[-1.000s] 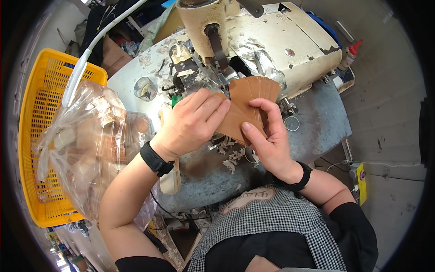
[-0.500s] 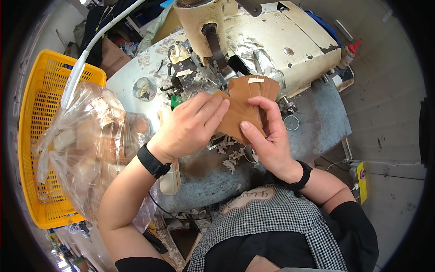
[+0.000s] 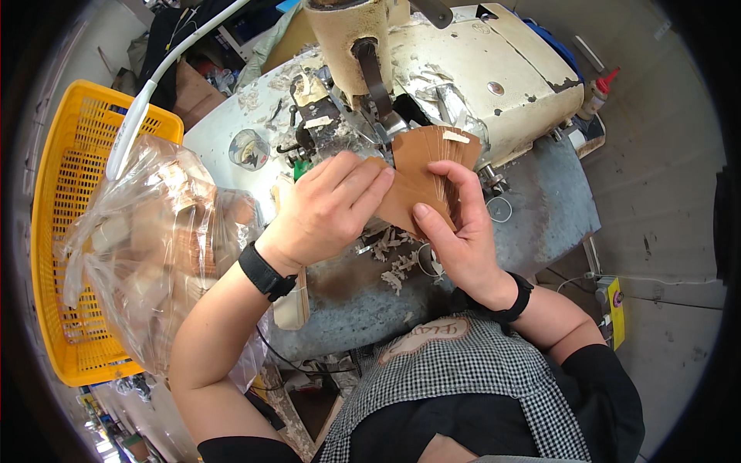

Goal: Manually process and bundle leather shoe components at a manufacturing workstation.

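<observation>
A fanned stack of brown leather pieces [image 3: 414,166] is between my hands, just in front of the machine's metal working parts [image 3: 392,127]. My right hand [image 3: 472,247] grips the stack at its right and lower side, the thumb on the top face and the fingers around the layered edges. On the other side, my left hand [image 3: 328,197] has its fingers pressed together on the left edge of the leather, its thumb hidden. A small pale strip [image 3: 456,136] lies across the far end of the fan.
The worn cream machine [image 3: 494,69] stands behind, with pale scraps [image 3: 397,266] scattered on its grey table [image 3: 340,316]. To the left, a clear plastic bag [image 3: 154,255] of brown pieces rests by a yellow basket [image 3: 54,231]. A red-tipped bottle [image 3: 598,92] stands at far right.
The leather fan and both hands sit slightly further right in the picture, and the background has shifted a little with them. The grip of both hands looks the same.
</observation>
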A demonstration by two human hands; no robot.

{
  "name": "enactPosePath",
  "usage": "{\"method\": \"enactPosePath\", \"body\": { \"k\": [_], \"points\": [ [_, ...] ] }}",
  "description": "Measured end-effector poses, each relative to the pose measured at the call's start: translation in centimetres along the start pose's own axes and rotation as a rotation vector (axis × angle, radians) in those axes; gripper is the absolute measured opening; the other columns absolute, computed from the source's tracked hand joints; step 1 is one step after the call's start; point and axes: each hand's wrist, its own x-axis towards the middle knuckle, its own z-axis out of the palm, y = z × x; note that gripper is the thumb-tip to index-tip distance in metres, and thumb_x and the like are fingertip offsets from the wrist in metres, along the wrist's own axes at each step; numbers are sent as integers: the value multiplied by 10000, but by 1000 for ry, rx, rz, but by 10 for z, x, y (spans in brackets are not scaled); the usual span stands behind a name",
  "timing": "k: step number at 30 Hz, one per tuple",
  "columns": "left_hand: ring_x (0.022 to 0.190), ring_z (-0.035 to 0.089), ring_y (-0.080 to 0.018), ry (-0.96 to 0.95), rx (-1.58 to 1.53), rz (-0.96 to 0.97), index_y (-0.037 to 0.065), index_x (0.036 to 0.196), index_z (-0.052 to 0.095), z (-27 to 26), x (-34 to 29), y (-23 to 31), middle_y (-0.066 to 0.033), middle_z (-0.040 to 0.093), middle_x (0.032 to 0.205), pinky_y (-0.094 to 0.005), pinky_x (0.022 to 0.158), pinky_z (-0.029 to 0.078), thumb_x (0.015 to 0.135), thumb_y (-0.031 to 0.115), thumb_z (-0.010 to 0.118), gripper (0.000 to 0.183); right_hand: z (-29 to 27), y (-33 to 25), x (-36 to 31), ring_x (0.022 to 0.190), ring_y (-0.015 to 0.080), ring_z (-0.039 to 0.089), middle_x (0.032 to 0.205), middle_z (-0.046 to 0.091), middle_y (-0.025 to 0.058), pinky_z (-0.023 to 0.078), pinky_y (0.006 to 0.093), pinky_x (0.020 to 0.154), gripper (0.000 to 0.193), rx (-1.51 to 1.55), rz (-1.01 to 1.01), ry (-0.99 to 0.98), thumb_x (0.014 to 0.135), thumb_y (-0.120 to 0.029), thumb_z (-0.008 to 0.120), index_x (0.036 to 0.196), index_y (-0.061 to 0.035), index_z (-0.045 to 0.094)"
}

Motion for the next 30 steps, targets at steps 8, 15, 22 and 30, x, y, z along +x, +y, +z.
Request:
{"method": "enactPosePath", "body": {
  "k": [8, 15, 22, 30],
  "points": [
    [931, 609, -254, -13, -8, -30, -43, 1144, 630, 2, -1, -2, -110, 631, 1065, -337, 773, 541, 703, 73, 624, 456, -1, -2, 3, 865, 73, 596, 1037, 634, 58, 513, 231, 723, 460, -99, -15, -3, 919, -97, 646, 1325, -72, 431],
    [905, 623, -228, 34, 6, 66, -29, 1031, 642, 3, -9, -6, -99, 627, 1030, -326, 762, 546, 709, 94, 618, 346, -1, 1, 2, 840, 73, 591, 1029, 638, 51, 497, 222, 702, 463, -143, -59, -11, 912, -94, 652, 1323, -79, 439],
    [1007, 616, -263, -58, -39, -99, 13, 1139, 637, -3, 1, 3, -111, 620, 1082, -339, 823, 546, 726, 94, 659, 421, -1, 12, 6, 773, 82, 602, 945, 633, 44, 498, 234, 650, 480, -25, -148, 67, 872, -84, 656, 1308, -58, 457],
    [1147, 553, -297, -307, -143, -124, 58, 1441, 426, -27, -34, 101, -141, 591, 1166, -457, 1069, 382, 871, 208, 571, 607, -47, -15, -18, 524, 325, 587, 608, 556, 105, 472, 402, 469, 477, -550, -474, -996, 727, -223, 659, 1134, 2, 553]
  ]
}}
